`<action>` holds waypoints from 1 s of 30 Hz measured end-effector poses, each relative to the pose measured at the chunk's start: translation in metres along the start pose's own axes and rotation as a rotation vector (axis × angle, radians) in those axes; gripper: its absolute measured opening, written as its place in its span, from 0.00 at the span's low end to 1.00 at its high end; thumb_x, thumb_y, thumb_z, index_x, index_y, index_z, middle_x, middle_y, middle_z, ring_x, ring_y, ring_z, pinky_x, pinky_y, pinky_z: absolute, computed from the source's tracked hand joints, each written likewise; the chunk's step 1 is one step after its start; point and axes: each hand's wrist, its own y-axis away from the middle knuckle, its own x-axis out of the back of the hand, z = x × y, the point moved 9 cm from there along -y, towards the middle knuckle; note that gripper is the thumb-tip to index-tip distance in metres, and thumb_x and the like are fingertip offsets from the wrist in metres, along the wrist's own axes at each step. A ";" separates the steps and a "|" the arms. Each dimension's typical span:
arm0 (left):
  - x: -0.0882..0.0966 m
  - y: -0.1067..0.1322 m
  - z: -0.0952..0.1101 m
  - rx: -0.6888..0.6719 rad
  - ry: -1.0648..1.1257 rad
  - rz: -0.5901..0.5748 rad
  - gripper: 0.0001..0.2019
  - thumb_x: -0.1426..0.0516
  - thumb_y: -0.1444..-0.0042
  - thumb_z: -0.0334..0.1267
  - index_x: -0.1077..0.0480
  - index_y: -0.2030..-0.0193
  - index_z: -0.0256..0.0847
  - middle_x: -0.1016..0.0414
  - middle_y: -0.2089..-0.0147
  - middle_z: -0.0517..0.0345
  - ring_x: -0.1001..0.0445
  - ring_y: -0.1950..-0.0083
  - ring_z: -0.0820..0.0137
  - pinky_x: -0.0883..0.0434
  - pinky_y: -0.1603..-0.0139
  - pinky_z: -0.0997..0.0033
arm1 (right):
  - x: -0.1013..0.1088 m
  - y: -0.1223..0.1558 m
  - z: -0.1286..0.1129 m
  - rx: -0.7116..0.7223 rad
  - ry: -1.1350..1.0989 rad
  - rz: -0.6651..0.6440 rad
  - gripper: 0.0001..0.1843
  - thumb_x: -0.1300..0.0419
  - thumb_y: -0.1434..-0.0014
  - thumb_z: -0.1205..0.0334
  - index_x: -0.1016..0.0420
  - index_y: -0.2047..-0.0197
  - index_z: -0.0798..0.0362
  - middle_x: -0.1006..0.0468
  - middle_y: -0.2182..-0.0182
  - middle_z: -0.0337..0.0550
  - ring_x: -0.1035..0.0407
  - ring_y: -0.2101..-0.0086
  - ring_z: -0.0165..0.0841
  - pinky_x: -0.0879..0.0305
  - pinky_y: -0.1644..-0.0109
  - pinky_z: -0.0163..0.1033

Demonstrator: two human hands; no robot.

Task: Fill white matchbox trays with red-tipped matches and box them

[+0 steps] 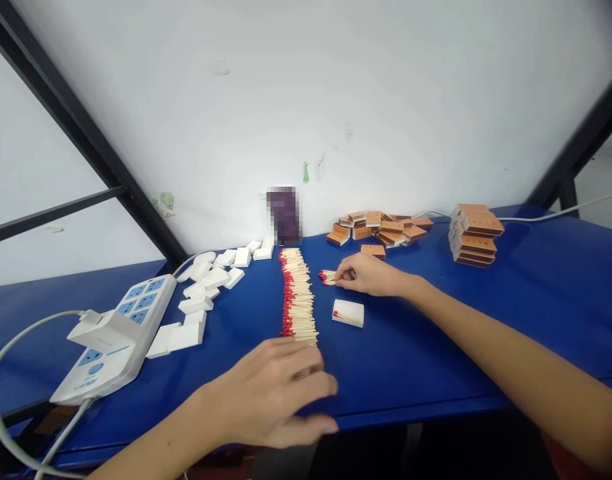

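Note:
A long row of red-tipped matches (299,293) runs front to back on the blue table, red heads toward the left. At its near end hovers my left hand (273,393), fingers apart and holding nothing, covering the last of the row. To the right of the row, my right hand (363,273) pinches a small bunch of matches (327,277) low over the table. Their red heads point left, and the fingers hide the other ends. A white matchbox tray (355,312) with a match or two in it lies in front of my right hand.
White trays (199,303) lie scattered at left beside a power strip (121,333) with a plugged-in adapter and cables. Orange matchbox sleeves (381,227) are heaped by the wall, and a stack of matchboxes (473,237) stands at right. A blurred purple object (286,217) leans against the wall.

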 end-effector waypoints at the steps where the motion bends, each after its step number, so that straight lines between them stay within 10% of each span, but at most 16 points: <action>1: -0.006 -0.007 0.009 -0.058 0.022 -0.029 0.13 0.47 0.33 0.49 0.31 0.55 0.41 0.28 0.65 0.57 0.32 0.68 0.69 0.35 0.68 0.69 | 0.001 0.000 -0.001 0.004 0.005 0.003 0.11 0.39 0.41 0.62 0.16 0.62 0.57 0.16 0.67 0.47 0.28 0.70 0.33 0.38 0.67 0.35; 6: -0.043 -0.032 0.053 -0.412 0.125 -0.103 0.08 0.47 0.32 0.39 0.25 0.56 0.48 0.24 0.52 0.64 0.27 0.61 0.74 0.30 0.64 0.70 | 0.002 0.002 -0.004 0.008 0.005 -0.012 0.09 0.38 0.43 0.63 0.17 0.65 0.57 0.17 0.68 0.47 0.28 0.70 0.33 0.37 0.67 0.35; 12: -0.067 -0.034 0.059 -0.518 0.137 -0.140 0.14 0.49 0.32 0.38 0.23 0.62 0.50 0.25 0.49 0.63 0.25 0.58 0.74 0.27 0.62 0.71 | 0.000 0.003 -0.005 0.020 -0.025 -0.034 0.06 0.38 0.47 0.65 0.18 0.68 0.56 0.18 0.70 0.45 0.30 0.72 0.32 0.37 0.69 0.35; 19: -0.047 -0.042 0.045 -0.258 0.051 0.017 0.13 0.50 0.34 0.41 0.26 0.54 0.42 0.22 0.57 0.56 0.25 0.55 0.68 0.31 0.39 0.63 | -0.002 0.005 -0.006 0.023 -0.087 -0.073 0.05 0.37 0.49 0.64 0.20 0.69 0.55 0.20 0.71 0.43 0.32 0.73 0.31 0.38 0.71 0.35; 30: -0.067 -0.040 0.036 0.080 -0.131 0.083 0.27 0.52 0.36 0.43 0.38 0.36 0.27 0.34 0.36 0.34 0.37 0.32 0.46 0.36 0.34 0.52 | -0.002 0.002 0.013 -0.046 -0.254 0.123 0.10 0.41 0.45 0.60 0.23 0.64 0.56 0.34 0.80 0.32 0.43 0.79 0.26 0.46 0.74 0.33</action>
